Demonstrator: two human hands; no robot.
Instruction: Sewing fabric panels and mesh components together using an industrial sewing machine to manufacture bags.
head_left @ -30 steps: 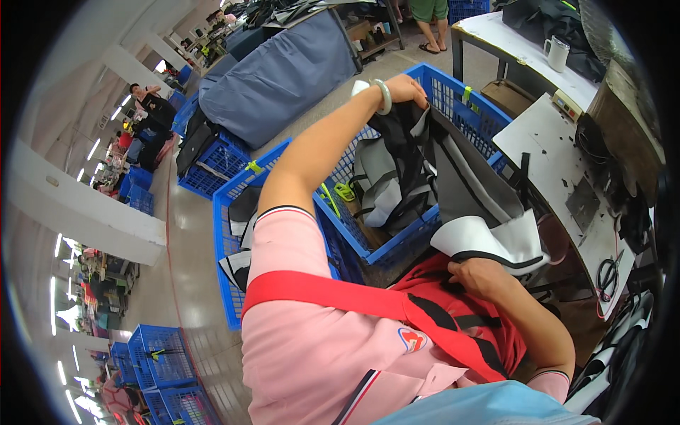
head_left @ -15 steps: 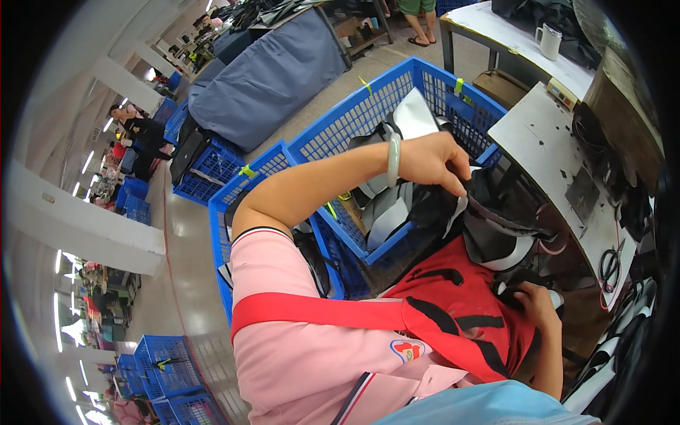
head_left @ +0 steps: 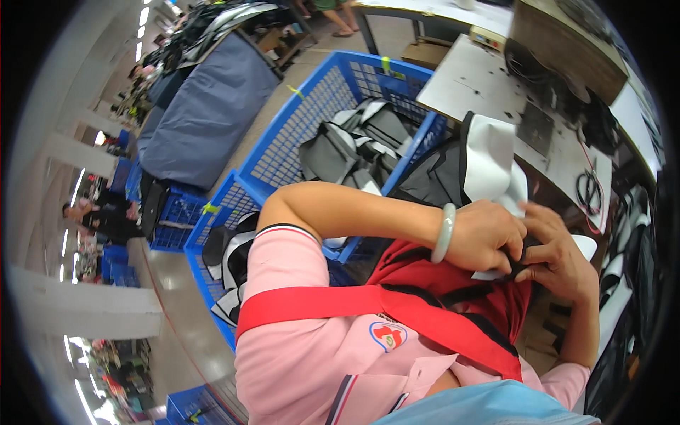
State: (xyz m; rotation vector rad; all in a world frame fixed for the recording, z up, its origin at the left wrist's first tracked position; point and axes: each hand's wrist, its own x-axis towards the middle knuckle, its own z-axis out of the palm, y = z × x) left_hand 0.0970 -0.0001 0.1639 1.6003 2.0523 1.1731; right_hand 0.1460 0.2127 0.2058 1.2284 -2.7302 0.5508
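Note:
Both my hands meet over my lap at the edge of a sewn fabric piece [head_left: 489, 152] in black, grey and white. My left hand [head_left: 485, 237], with a pale green bangle at the wrist, has its fingers curled and pinched on the edge. Close against it, my right hand [head_left: 563, 258] has thumb and fingers bent onto the same edge. The fingertips partly hide the dark strip between them. The piece's white panel stands up beyond my hands, and its grey part leans toward the blue crate. A red apron [head_left: 411, 265] covers my lap beneath.
A large blue crate [head_left: 273, 142] ahead holds several grey, black and white fabric pieces [head_left: 354, 142]. Another blue crate [head_left: 202, 273] with similar pieces stands left. At right, a worktable [head_left: 460, 81] carries scissors [head_left: 588, 191]. Fabric strips [head_left: 613, 276] hang lower right. A person [head_left: 113, 216] is far left.
My left hand has come from the crate's edge toward my lap with the fabric piece. My right hand has risen from my lap to meet it. The view has swung to the right.

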